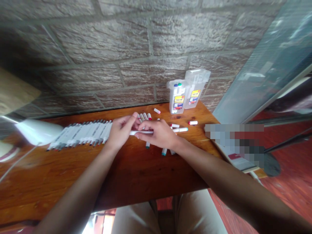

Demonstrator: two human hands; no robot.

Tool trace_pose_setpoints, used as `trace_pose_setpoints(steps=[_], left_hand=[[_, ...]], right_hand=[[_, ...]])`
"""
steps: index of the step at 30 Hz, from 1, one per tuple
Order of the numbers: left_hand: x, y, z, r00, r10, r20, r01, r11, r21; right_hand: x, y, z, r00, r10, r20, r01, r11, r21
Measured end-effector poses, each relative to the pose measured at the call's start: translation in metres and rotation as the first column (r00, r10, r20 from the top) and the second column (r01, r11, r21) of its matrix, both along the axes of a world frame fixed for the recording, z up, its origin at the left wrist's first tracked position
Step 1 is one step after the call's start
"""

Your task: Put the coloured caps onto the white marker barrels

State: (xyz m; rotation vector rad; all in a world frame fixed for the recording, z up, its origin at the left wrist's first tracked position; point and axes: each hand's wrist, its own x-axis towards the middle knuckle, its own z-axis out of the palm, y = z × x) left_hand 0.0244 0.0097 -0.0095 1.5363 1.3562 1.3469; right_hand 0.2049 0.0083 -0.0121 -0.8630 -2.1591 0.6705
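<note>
Right beside the row of markers (80, 134), off its right end, a white marker (147, 132) is up between both hands, just above the desk (136, 182). The right hand (159, 132), farther from the row, has its thumb and fingers clamped on the marker. The left hand (122, 128), nearest the row and partly in front of its right end, has its fingers curled at the marker's other end, thumb raised; I cannot tell whether they are clamped on it or merely touching.

The row itself has its white pens lying side by side at a slant. To the right of the row, just past the hands, lie several short white pieces with red ends (145, 116), then a pink-ended piece (157, 111) and a red-ended piece (193, 123). Also right of the row, a blue-tipped marker (181, 129) lies near the right hand, and a teal-ended piece (164, 151) pokes out below it. Well to the right of the row, against the brick wall (131, 42), two clear cases (179, 101) stand upright, the nearer one with pens inside. Left of the row is a white cone-shaped thing (36, 131)
</note>
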Motion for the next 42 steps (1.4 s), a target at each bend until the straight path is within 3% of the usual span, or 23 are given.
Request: trace_pose_setpoints(steps=[9,32,42], left_hand=[[-0.002,0.002,-0.005,0.998,-0.014,0.055,0.014,1.000,-0.001],[-0.002,0.000,-0.001,0.999,-0.009,-0.035,0.010,1.000,0.010],[0.001,-0.007,0.007,0.947,-0.040,-0.318,0.057,0.997,0.043]], right_hand=[[0.000,0.000,0.001,1.000,0.004,0.011,-0.004,1.000,-0.001],[-0.001,-0.001,0.002,1.000,0.001,0.013,-0.002,1.000,0.010],[-0.001,-0.003,0.002,0.989,0.006,0.147,-0.011,0.999,0.034]])
